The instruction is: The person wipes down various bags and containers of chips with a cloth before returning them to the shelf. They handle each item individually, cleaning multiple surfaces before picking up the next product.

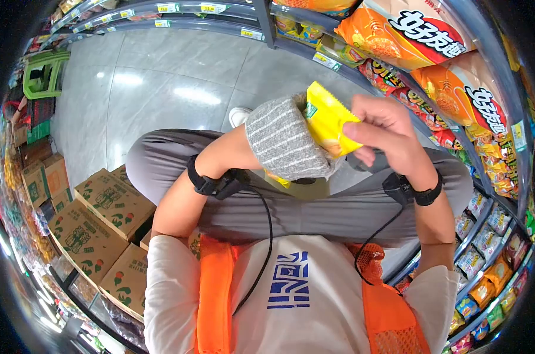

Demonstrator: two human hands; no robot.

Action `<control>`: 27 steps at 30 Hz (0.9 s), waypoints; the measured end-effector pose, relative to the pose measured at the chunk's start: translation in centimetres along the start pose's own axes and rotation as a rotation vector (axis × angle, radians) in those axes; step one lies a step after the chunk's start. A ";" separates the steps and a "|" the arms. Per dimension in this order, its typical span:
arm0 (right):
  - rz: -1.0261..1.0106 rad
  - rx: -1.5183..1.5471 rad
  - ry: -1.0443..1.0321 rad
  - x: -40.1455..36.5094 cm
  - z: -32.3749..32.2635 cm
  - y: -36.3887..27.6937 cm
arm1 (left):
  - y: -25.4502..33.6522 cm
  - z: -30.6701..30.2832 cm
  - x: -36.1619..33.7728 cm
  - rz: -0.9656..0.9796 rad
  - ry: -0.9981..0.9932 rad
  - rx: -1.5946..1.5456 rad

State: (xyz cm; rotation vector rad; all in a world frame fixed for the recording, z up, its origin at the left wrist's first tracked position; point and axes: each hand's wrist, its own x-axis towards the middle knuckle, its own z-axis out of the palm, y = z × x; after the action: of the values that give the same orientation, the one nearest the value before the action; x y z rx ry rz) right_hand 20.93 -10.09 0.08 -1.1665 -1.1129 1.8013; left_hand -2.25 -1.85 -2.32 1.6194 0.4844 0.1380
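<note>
While the person is crouching in the shop aisle, the right hand (385,131) is pinching the yellow packet (329,121) by its right edge, thumb on top, fingers curled shut beneath. The packet is sitting at chest height above the knees, tilted, between both hands. The left hand (264,137) is hidden inside a grey striped cloth (294,159), so finger spread cannot be told; the covered hand is pressing vs. the packet's left face and lower edge.

Step in hand, by judgement: wiping the packet w/ the cloth.

Procedure notes:
1. Grip: the pinch is sitting on the seam edge, which is leaving most of the face free for the cloth. Good; a grip nearer the centre would be blocking the wipe.
2. Pressure: contents are prob. brittle, so light, flat strokes are working better than squeezing.
3. Support: the cloth hand is cupping from below, which is stopping the packet from folding.
4. Coverage: the rear face and top corner are not in contact w/ the cloth at this moment; the packet is needing a turn for those.

Surroundings: shelves w/ orange snack bags (433,35) are standing to the right, cardboard cartons (111,200) to the left. A black wrist band (211,183) w/ cable is sitting on the left forearm.
</note>
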 end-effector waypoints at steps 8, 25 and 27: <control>-0.137 0.286 0.224 0.1 -1.9 -1.3 | -1.2 -0.7 0.1 0.023 -0.032 -0.097; -0.523 0.486 0.426 -1.4 -6.2 -2.2 | -3.1 -0.3 1.8 0.291 0.433 0.462; -0.551 0.499 0.432 -1.4 -5.9 -2.6 | -5.1 -1.4 1.4 0.425 0.378 0.841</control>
State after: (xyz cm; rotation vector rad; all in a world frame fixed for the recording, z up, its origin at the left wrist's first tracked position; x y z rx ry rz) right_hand 27.18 -8.68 1.63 -0.7896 -0.5980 1.2183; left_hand -2.71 0.16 -7.42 2.5325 0.5091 0.6331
